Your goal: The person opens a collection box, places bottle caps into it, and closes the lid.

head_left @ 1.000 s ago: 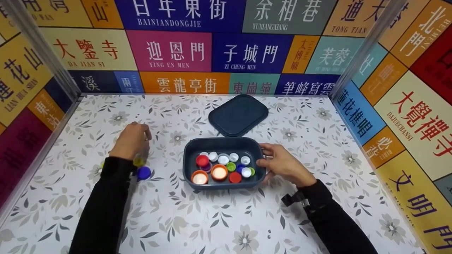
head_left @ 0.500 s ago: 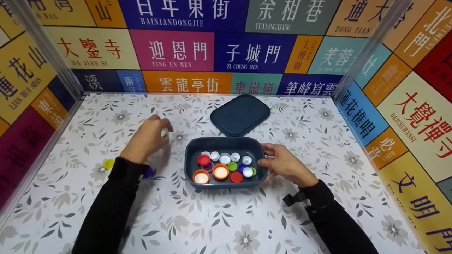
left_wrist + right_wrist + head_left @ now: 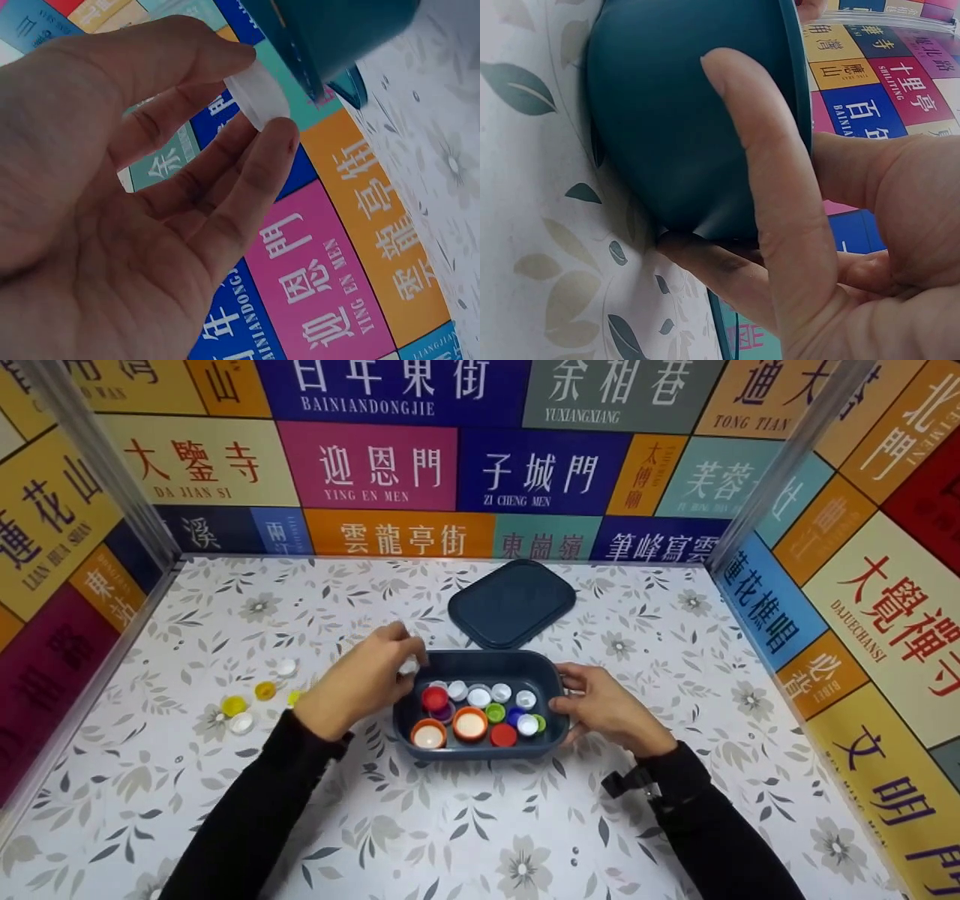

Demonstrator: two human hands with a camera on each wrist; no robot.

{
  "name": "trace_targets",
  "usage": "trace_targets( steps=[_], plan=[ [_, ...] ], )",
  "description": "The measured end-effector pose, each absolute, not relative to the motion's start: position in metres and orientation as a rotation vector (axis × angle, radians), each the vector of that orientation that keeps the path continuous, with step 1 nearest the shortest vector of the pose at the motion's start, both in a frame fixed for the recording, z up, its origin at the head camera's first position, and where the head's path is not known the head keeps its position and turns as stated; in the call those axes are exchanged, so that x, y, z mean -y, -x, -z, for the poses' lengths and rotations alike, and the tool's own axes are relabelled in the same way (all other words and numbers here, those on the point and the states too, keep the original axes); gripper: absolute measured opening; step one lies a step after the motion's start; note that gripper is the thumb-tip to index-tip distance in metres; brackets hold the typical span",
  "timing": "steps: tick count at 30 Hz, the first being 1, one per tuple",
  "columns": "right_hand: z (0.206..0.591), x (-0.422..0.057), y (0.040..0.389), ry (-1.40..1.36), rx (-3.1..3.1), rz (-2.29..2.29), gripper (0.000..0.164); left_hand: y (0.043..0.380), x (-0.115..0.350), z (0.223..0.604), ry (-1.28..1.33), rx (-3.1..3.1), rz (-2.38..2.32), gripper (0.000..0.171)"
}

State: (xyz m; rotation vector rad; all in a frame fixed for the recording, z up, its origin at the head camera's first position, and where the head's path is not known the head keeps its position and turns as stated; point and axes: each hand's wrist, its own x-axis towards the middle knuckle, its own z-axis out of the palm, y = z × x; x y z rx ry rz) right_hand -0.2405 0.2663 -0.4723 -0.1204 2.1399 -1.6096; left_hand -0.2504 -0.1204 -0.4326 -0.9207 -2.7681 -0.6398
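Observation:
My left hand (image 3: 367, 679) pinches a white bottle cap (image 3: 257, 94) between thumb and fingertips, over the left end of a dark blue plastic box (image 3: 480, 754). Seen from the left wrist, the cap is tilted, with the box's rim just above it. My right hand (image 3: 607, 705) grips the box's right end, thumb at the rim and fingers against the outer wall (image 3: 667, 127). Inside lie several bottle caps: a bright red cap (image 3: 434, 698), a large orange-rimmed cap (image 3: 470, 723), a green cap (image 3: 495, 712), plus white, blue and purple ones.
Behind the box lies its dark blue lid (image 3: 514, 604), flat on the flower-patterned table (image 3: 450, 840). Left of the box are more caps, among them a yellow cap (image 3: 234, 705), an amber cap (image 3: 265, 691) and a white cap (image 3: 241, 724). Printed panels (image 3: 367, 465) wall in the back and sides.
My left hand has moved right from the loose caps to the box, carrying the white bottle cap. More loose caps are uncovered at left. The right hand stays on the box.

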Motion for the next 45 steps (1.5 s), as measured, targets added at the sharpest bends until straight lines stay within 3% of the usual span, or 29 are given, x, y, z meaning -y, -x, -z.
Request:
trace_targets(
  steps=[18, 26, 45],
  plan=[
    [0.473, -0.265, 0.242, 0.124, -2.155, 1.583, 0.078, 0.23, 0.085, 0.451, 1.233, 2.831, 0.569, 0.023],
    [0.473, -0.266, 0.242, 0.153, -2.147, 1.592, 0.076, 0.228, 0.08, 0.456, 1.218, 2.877, 0.635, 0.031],
    [0.472, -0.265, 0.243, 0.102, -2.153, 1.574, 0.078, 0.232, 0.092, 0.441, 1.107, 2.794, 0.601, 0.025]
  ],
)
